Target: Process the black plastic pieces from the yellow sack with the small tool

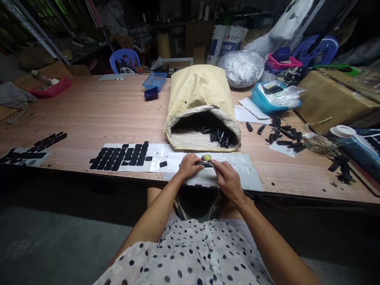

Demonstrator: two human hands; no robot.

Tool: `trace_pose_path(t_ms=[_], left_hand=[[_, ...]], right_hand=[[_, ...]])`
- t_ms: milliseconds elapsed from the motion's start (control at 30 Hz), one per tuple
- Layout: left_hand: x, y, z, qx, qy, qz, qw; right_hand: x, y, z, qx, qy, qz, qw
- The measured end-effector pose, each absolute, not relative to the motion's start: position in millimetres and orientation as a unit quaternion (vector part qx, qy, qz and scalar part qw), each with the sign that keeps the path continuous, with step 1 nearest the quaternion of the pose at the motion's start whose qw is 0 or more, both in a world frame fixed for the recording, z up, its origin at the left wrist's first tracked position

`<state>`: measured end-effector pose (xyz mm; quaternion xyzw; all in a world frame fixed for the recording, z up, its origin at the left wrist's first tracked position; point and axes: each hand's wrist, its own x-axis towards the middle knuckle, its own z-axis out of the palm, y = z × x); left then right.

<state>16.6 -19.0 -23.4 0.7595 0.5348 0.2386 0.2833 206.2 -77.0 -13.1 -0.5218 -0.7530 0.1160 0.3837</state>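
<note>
Centrally, just before the mouth of a yellow sack (198, 85), we have a slim black part (205, 163) between our two hands, over a pale board (249, 172) at the table's (101, 113) near edge. Our left hand (189, 166) has its thumb and fingers clamped on the part's left end. Our right hand (229, 180) brings its fingertips to the part's right end, beside a small yellow disc (207, 157); whether they are clamped on either, we cannot tell. Left of our hands, black pads (114, 158) lie in slanting rows on a white sheet (156, 148), with one loose pad (163, 164) apart from them. Inside the sack we see glossy black pieces (221, 137), and to the right more black pieces (286, 132) lie scattered near a blue basin (261, 99).
</note>
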Motion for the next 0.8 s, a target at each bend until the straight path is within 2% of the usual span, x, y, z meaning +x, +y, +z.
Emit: trace_pose_path(t_ms=[167,333,533,700,800], left_hand=[[19,-19,-24,0.752,0.543,0.242,0.284],[19,-18,-26,0.751,0.547,0.242,0.278],[18,-19,-24,0.752,0.545,0.240,0.283],[19,-19,-22,0.746,0.550,0.241,0.288],[20,-20,-20,0.745,0.553,0.237,0.288]], right_hand=[[209,-76,-17,-0.546,-0.763,0.091,0.334],[215,-76,-13,-0.568,-0.732,0.084,0.366],[221,-79,-15,-0.578,-0.742,0.079,0.330],[245,-60,-16,-0.616,-0.710,0.012,0.342],[268,-41,-21,-0.629,-0.715,-0.021,0.304]])
